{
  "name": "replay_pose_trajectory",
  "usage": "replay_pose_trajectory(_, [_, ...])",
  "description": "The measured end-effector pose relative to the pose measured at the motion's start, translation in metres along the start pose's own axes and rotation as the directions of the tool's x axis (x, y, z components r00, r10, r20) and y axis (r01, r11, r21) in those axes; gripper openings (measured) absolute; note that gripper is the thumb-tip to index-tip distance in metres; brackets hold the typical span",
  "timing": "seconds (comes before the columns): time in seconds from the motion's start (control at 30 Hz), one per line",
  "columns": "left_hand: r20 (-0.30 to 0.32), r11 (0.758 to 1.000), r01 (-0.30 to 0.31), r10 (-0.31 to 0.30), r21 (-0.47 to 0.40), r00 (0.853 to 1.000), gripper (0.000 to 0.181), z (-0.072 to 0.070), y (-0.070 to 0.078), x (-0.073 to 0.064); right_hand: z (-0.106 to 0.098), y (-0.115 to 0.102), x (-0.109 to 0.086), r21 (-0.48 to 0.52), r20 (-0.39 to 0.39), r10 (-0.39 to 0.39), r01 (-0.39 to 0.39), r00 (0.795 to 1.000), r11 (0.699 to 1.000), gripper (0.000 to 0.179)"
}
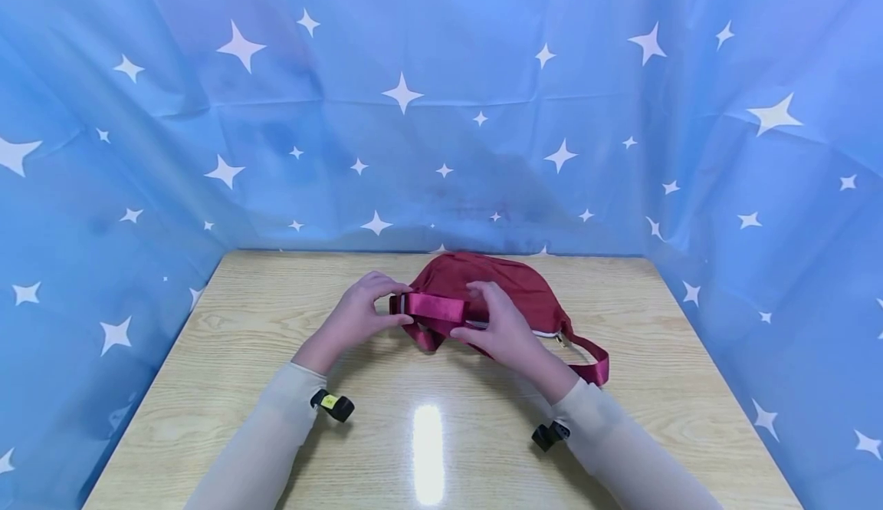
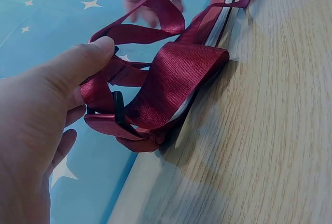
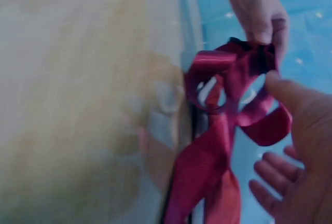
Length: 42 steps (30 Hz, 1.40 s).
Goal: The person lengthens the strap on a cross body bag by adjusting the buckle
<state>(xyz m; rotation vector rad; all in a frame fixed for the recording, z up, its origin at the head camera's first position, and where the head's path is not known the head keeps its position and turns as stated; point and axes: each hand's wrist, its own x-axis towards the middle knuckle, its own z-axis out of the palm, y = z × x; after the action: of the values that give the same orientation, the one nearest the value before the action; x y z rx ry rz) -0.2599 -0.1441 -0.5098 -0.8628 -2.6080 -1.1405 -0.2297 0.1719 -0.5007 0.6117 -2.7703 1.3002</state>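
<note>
A dark red waist bag [image 1: 513, 284] lies near the far edge of the table, its pale zip toward me. In front of it, my left hand [image 1: 348, 318] pinches the bag's red strap [image 1: 438, 309] at its left end, beside a black buckle [image 2: 119, 107]. The strap stands up in loops between the two hands. My right hand [image 1: 507, 333] is at the loop's right end, thumb and fingers apart. In the right wrist view, the fingers [image 3: 277, 175] of that hand are spread and its thumb is close to the strap; whether they touch cannot be told.
Another length of strap [image 1: 599, 364] curls at the bag's right end, beside my right wrist. The wooden table [image 1: 207, 418] ends against a blue curtain [image 1: 414, 149] with white stars. Each sleeve carries a small black wrist camera [image 1: 333, 405].
</note>
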Motion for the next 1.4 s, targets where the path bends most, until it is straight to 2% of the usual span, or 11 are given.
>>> replay_pose_trajectory(0.1, [-0.004,1.000,-0.005,0.005,-0.002,1.000,0.049,0.000,0.001,0.000,0.004,0.005,-0.007,-0.062,-0.006,0.056,-0.057,0.998,0.996,0.083])
replay_pose_trajectory(0.23, [-0.005,1.000,-0.006,0.006,-0.002,1.000,0.050,0.000,0.002,0.000,0.008,0.007,-0.015,-0.141,-0.013,0.124,-0.124,0.992,0.982,0.064])
replay_pose_trajectory(0.4, [-0.004,1.000,-0.005,0.005,0.001,1.000,0.051,0.000,0.003,0.000,0.013,0.007,-0.021,-0.205,0.001,0.140,-0.137,0.990,0.969,0.045])
replay_pose_trajectory(0.5, [-0.006,1.000,-0.007,0.007,0.002,1.000,0.051,0.000,0.002,0.000,0.014,0.008,-0.022,-0.230,0.009,0.106,-0.101,0.994,0.968,0.040])
replay_pose_trajectory(0.8, [-0.004,1.000,-0.002,0.002,0.002,1.000,0.049,-0.001,0.002,-0.001,0.009,0.016,-0.025,-0.318,0.018,-0.031,0.035,0.999,0.947,0.040])
replay_pose_trajectory(1.13, [0.032,1.000,0.021,-0.021,-0.013,0.999,0.050,-0.001,0.003,0.000,-0.012,0.040,-0.037,-0.229,0.031,-0.185,0.187,0.982,0.955,0.036])
replay_pose_trajectory(1.4, [0.042,0.999,0.037,-0.037,0.001,0.998,0.051,-0.001,0.006,0.001,-0.024,0.051,-0.040,-0.219,0.046,-0.200,0.205,0.979,0.954,0.038])
